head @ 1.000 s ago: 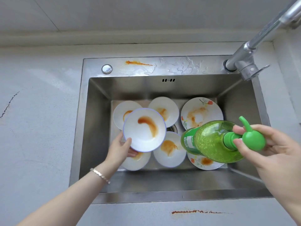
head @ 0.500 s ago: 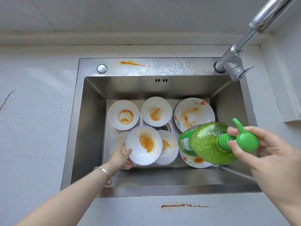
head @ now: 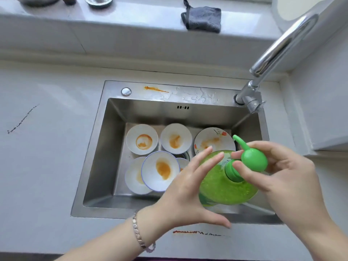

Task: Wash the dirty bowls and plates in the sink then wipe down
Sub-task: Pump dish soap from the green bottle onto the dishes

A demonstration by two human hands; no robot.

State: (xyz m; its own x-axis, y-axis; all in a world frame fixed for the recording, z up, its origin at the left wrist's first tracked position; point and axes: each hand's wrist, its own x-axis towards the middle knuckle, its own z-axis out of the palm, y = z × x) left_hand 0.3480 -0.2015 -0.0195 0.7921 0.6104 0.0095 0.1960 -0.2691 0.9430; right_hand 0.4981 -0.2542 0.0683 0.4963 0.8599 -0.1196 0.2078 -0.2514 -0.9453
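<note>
Bowls (head: pixel 160 170) and a flowered plate (head: pixel 212 140), all sauce-stained, lie in the sink (head: pixel 105 147). At four o'clock of them the right hand (head: pixel 278 172) has its grip clamped on the green soap bottle (head: pixel 224 183) at the pump, while the left hand (head: pixel 188 187), fingers spread apart, rests against the bottle's nine o'clock side.

Bright, soft daylight falls from the upper right of the frame, glaring on the curved faucet (head: pixel 278 44) and the wet back rim of the sink (head: pixel 188 95), while wide-angle bending bows the edges and near objects look slightly soft.
</note>
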